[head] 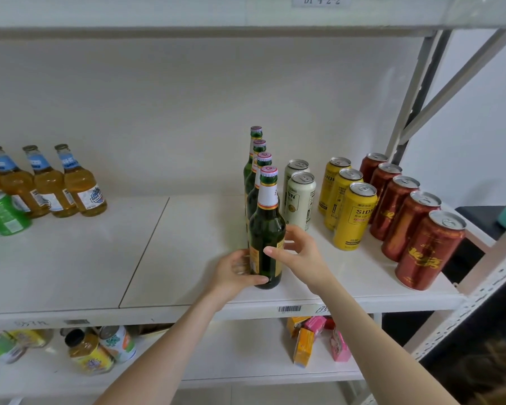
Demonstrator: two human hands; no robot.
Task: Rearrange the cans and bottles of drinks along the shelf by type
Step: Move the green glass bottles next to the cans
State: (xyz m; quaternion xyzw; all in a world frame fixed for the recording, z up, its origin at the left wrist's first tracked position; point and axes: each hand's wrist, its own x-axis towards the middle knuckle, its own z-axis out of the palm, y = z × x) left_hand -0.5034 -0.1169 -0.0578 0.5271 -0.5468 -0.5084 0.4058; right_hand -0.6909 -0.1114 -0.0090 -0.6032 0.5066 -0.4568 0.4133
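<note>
A white shelf (70, 273) held drinks in rows front to back: five red cans (406, 217) at the right, then three yellow cans (354, 214) and two white cans (300, 200). Amber bottles (82, 188) and green cans (3, 213) stood far left. Just left of the white cans ran a file of green bottles. The front green bottle (268, 229) stood upright near the shelf's edge, with the left hand (237, 273) and right hand (301, 255) both curled round its lower body.
</note>
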